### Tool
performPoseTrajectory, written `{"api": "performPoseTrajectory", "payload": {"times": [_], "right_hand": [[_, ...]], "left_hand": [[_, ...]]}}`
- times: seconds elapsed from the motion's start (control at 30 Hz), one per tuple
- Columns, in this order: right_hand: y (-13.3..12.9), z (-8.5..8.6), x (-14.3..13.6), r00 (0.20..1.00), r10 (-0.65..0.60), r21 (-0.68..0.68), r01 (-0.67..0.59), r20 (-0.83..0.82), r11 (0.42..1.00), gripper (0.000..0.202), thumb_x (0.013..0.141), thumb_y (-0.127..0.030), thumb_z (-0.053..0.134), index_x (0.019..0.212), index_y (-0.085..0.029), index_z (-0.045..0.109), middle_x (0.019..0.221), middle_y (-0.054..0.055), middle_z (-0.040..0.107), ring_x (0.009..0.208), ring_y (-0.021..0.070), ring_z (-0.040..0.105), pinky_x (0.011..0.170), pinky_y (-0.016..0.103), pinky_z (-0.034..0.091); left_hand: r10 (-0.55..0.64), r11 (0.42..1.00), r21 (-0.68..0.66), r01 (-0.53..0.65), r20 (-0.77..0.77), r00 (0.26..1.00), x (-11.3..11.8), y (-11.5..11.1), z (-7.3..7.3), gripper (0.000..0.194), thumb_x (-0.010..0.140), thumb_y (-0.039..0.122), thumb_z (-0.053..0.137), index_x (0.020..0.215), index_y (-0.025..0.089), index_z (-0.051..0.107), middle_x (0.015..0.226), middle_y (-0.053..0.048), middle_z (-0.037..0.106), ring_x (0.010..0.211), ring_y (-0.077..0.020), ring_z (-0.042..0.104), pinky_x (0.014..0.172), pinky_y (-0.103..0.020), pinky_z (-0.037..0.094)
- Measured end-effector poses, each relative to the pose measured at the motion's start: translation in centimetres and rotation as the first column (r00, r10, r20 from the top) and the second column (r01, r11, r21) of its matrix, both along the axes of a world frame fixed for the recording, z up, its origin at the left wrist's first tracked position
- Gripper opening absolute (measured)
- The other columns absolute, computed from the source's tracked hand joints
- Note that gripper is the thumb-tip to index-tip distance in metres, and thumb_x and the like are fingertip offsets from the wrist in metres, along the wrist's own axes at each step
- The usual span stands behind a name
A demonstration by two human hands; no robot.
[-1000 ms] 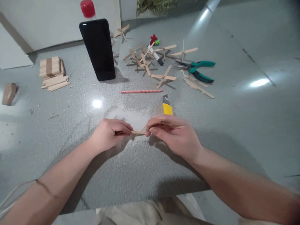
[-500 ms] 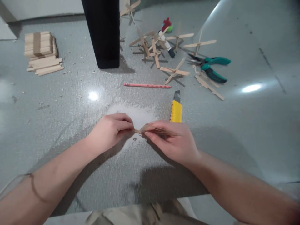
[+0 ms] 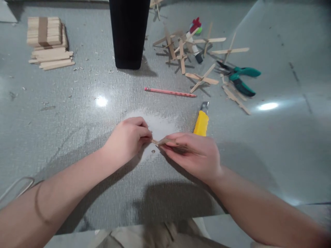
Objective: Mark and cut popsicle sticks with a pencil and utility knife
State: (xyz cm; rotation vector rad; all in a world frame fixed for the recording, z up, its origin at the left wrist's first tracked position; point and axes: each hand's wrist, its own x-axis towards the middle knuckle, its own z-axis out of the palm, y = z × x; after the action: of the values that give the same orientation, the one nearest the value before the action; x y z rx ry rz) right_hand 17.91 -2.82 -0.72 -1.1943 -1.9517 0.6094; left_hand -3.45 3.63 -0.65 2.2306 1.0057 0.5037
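Note:
My left hand [image 3: 133, 136] is closed, its fingertips pinching a wooden craft stick [image 3: 154, 141], of which only a short end shows. My right hand [image 3: 199, 153] is closed on a thin, brownish folded sheet that looks like sandpaper [image 3: 167, 141], its edge against the end of the stick. The two hands almost meet over a patch of pale dust [image 3: 161, 120] on the table. A small round speck [image 3: 153, 151] lies just below the fingertips. Just beyond my right hand is a yellow utility knife [image 3: 201, 123] with its blade out.
Farther off lie a pink pencil [image 3: 170, 92], several crossed-stick pieces [image 3: 202, 79], green-handled pliers [image 3: 245, 71], a white glue tube [image 3: 193, 47] and split stick scraps [image 3: 236, 99]. A tall black object [image 3: 129, 34] stands at the back. Banded craft sticks [image 3: 48, 31] lie at the left.
The view has shifted, so table objects appear farther right. Both hands keep their grips, with the stick and sheet still touching; the right thumb is tucked in slightly more.

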Motion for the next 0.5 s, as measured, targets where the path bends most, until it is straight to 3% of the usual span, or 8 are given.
{"api": "performPoseTrajectory", "payload": {"times": [0.13, 0.5], "right_hand": [[0.08, -0.04, -0.16, 0.999, 0.026, 0.039, -0.027, 0.018, 0.999, 0.016, 0.09, -0.014, 0.072, 0.087, -0.026, 0.062, 0.088, 0.0, 0.078, 0.075, 0.0152, 0.075, 0.066, 0.027, 0.061], [-0.25, -0.26, 0.07, 0.997, 0.048, -0.014, -0.047, 0.064, 0.999, 0.013, 0.094, -0.017, 0.068, 0.096, -0.029, 0.066, 0.097, 0.001, 0.079, 0.084, 0.0185, 0.077, 0.073, 0.034, 0.064]], "left_hand": [[-0.006, 0.997, -0.076, 0.0, -0.069, 0.998, 0.45, 0.21, 0.51, 0.019, 0.082, 0.005, 0.065, 0.074, 0.019, 0.077, 0.083, -0.002, 0.07, 0.076, -0.0149, 0.065, 0.067, -0.027, 0.049], [-0.065, 0.995, -0.089, 0.052, -0.156, 0.986, 0.76, 0.38, 0.56, 0.019, 0.087, 0.009, 0.062, 0.079, 0.019, 0.076, 0.086, -0.005, 0.072, 0.088, -0.0218, 0.064, 0.076, -0.033, 0.05]]}}
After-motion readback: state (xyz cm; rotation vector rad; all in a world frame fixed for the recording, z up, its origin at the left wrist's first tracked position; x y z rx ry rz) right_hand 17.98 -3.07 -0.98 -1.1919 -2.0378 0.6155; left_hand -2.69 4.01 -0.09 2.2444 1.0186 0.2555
